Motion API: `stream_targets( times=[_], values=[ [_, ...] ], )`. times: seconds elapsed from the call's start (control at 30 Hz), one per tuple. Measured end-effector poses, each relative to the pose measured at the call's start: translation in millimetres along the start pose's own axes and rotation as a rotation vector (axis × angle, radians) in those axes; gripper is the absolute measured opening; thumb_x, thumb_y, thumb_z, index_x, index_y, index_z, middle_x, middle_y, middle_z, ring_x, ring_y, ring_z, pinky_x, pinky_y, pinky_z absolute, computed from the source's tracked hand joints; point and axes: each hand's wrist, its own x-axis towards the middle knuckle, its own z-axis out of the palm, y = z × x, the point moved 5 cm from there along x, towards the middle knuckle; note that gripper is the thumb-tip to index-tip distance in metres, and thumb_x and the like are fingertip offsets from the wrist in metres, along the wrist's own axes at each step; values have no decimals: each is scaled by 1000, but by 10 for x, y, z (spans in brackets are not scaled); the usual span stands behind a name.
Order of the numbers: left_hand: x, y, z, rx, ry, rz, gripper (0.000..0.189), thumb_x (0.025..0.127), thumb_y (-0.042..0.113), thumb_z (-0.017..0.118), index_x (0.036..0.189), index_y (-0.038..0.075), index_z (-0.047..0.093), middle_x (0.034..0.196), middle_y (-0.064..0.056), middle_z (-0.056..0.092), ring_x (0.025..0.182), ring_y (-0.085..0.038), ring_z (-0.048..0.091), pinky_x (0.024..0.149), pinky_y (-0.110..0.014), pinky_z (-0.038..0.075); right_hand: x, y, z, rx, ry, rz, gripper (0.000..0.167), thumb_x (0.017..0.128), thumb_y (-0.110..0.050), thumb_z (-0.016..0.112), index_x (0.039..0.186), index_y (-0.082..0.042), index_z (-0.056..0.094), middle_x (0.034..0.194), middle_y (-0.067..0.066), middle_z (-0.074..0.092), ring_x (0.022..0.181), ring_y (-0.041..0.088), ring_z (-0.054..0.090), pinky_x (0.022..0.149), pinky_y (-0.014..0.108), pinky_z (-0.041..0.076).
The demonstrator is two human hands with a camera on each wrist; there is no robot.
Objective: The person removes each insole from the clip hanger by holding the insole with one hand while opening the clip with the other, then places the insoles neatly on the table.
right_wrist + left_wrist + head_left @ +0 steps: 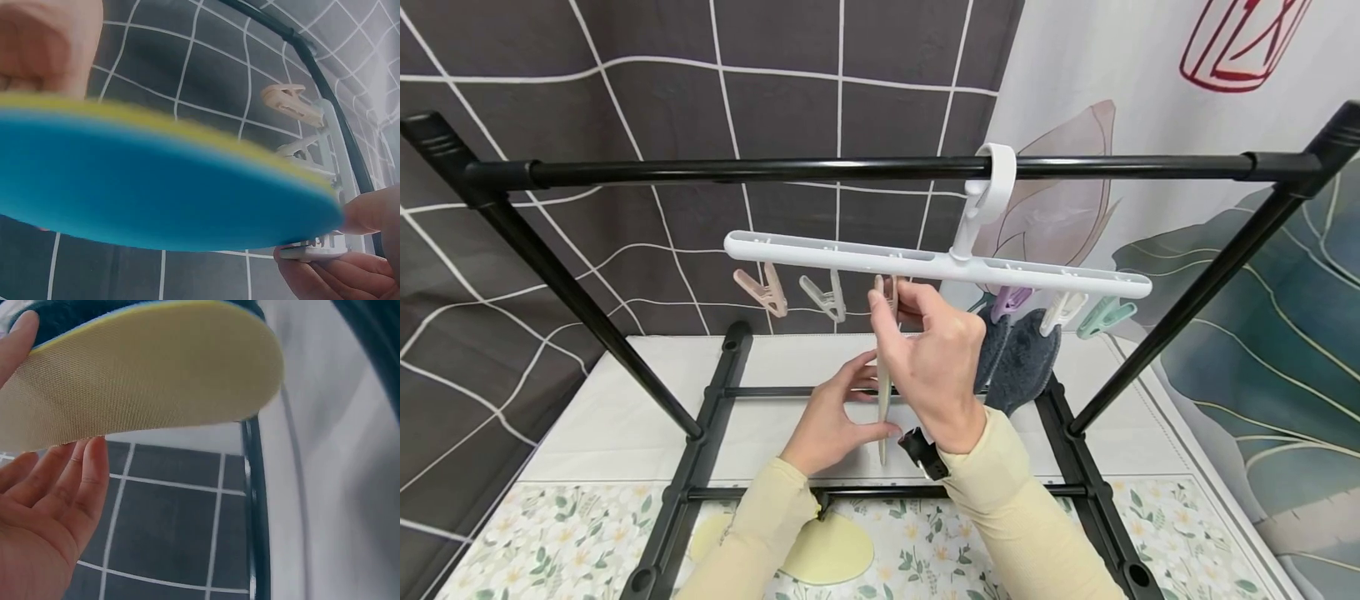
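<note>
- A slim, round-ended white plastic hanger (850,257) hooks over a glossy black tubular rail (760,172), its bar slanting lower toward the right end in the head view.
- Edge-on beneath the hanger's middle is a long, flat insole with a cream mesh face, a smooth blue face and a yellow rim (156,375); its weave looks fine and ribbed, its end broadly rounded.
- The left hand (835,425) is below the hanger and left of the insole, palm turned inward; its grip is clamped on the insole, thumb at one edge and extended fingers at the opposite edge.
- The right hand (932,358) is raised just under the hanger, fingers bent, a black band (922,454) at the wrist. Its grip is together on a pale plastic clip (312,252) beside the insole's tip; whether the clip bites the insole cannot be told.
- Under the hanger's left half dangle a pink plastic clip (763,292) and a white plastic clip (825,296); under its right half, a purple plastic clip (1011,302) and a mint-green plastic clip (1105,317).
- Dark grey, plush, rounded pieces (1026,358) hang below the hanger's right half.
- Well below the hanger, a floral-covered bench (1180,533) carries a smooth pale-yellow oval piece (831,552).
</note>
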Motion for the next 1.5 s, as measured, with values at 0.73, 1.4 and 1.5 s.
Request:
stream_targets(
  times=[0.73,1.4,1.5],
  values=[
    [-8,-3,-25,-22,-3,-24,96,70,22,94,152,19,43,128,-1,65,107,-18,67,95,-40,54,23,35,-16,-22,1,3,15,88,-14,75,87,0,74,72,7,74,64,16,72,58,35,58],
    [-65,-137,-130,98,10,-53,97,68,19,95,151,19,45,125,1,65,109,-18,65,93,-30,54,32,81,-31,-23,-7,23,13,89,-14,73,91,-1,76,77,7,76,66,14,73,61,34,59],
    [-76,-147,-163,122,5,-45,98,68,19,96,151,20,45,126,2,64,111,-17,64,93,-29,54,35,85,-32,-19,-8,21,13,89,-14,73,91,-1,76,78,7,76,66,14,73,61,33,59]
  ],
)
